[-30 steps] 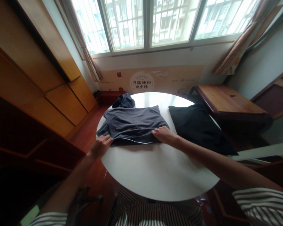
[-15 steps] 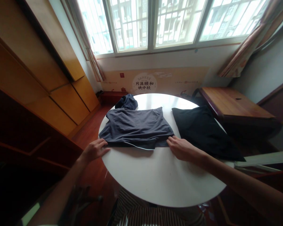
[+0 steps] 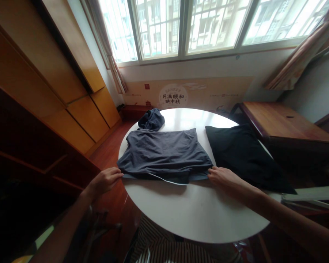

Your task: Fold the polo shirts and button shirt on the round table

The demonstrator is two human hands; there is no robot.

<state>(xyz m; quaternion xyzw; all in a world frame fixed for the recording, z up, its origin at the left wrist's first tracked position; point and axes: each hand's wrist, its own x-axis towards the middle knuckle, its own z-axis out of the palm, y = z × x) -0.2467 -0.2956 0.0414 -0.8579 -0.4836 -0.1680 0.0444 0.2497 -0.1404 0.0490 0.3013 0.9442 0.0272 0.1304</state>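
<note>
A dark grey-blue shirt (image 3: 164, 149) lies spread on a round white table (image 3: 197, 212), with a thin white line showing along part of its near edge. At the shirt's near left corner, my left hand (image 3: 105, 179) pinches the cloth. The near right corner is pinched by my right hand (image 3: 222, 177). Just right of that hand lies a black folded cloth (image 3: 244, 155), overhanging the table's right edge. A crumpled dark blue garment (image 3: 151, 119) sits behind the shirt at the far left.
Wooden cabinets (image 3: 79, 120) line the left side. A wooden desk (image 3: 287, 118) stands beyond the table at right. A banner (image 3: 192, 93) runs along the wall under the windows. Striped fabric (image 3: 178, 252) shows below the table's near edge.
My left hand's fingers have closed on the shirt's left corner. Both hands have drawn apart slightly, and the near edge looks pulled straighter. The view has shifted a little.
</note>
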